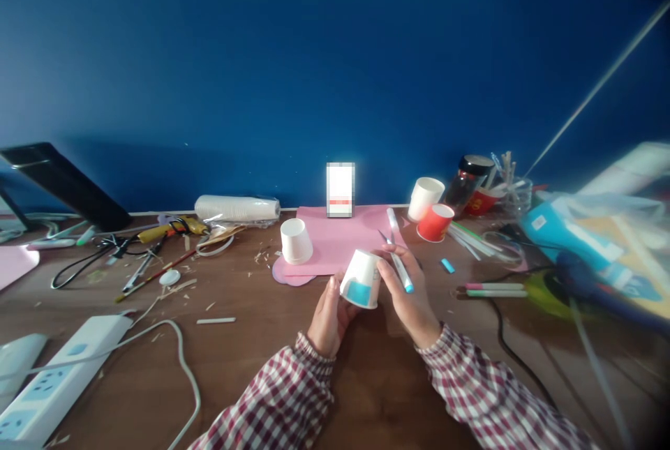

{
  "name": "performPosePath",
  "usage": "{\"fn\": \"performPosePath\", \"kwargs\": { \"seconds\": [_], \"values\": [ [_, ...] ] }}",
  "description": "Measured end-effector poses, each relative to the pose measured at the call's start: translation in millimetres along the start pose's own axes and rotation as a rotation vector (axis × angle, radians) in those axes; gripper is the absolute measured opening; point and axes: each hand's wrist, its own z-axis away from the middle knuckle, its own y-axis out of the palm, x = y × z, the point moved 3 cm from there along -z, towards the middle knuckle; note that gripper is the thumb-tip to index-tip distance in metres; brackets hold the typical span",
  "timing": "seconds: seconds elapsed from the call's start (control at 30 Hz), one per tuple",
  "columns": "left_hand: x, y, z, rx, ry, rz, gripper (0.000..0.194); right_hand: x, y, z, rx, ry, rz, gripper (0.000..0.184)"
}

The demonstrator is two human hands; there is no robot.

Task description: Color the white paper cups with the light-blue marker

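My left hand (331, 317) is closed around the lower side of a white paper cup (367, 265), which is upside down and slightly tilted. A patch of blue colour covers part of the cup's side near its rim. In my right hand (411, 293) is a white marker (399, 267) with a blue end, held between the fingers, its dark tip pointing up and away from me. The right thumb and fingers also touch the cup's right side. A small blue marker cap (447, 266) lies to the right of that hand.
Another white cup (296, 241) stands upside down on pink paper (340, 244). A red cup (435, 222) and a white cup (426, 197) stand back right, near a black-lidded jar (471, 174). Wrapped cups (235, 208) lie back left. A power strip (65, 373) and cable occupy the left front.
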Motion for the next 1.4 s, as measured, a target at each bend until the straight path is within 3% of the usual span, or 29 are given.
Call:
{"fn": "performPosePath", "kwargs": {
  "seconds": [0.2, 0.57, 0.7, 0.83, 1.0, 1.17, 1.27, 1.4],
  "values": [
    [-1, 0.6, 0, -0.021, -0.067, 0.024, 0.046, 4, -2, -3, -0.022, -0.040, 0.035, 0.028],
    [-3, 0.2, -3, -0.048, 0.039, 0.062, 0.044, 14, -3, -3, 0.104, -0.057, 0.124, 0.035],
    [-6, 2.4, -3, -0.029, 0.031, 0.077, 0.052, 28, -7, -8, 0.104, -0.137, 0.241, 0.034],
    [-5, -3.0, -3, -0.146, -0.028, 0.038, 0.041, 51, 1, -27, 0.090, -0.199, 0.160, 0.039],
    [3, -6.3, -5, -0.102, -0.071, -0.043, 0.051, 75, 39, -65, 0.125, -0.324, 0.106, 0.046],
    [7, -6.4, -8, -0.041, -0.082, -0.118, 0.051, 87, 101, -83, 0.322, -0.378, 0.066, 0.043],
    [4, -7.8, -9, -0.094, -0.118, -0.011, 0.048, 88, 134, -88, 0.413, -0.447, 0.119, 0.037],
    [1, -7.6, -9, -0.133, -0.163, 0.054, 0.041, 77, 162, -104, 0.417, -0.503, 0.231, 0.037]
  ]
}}
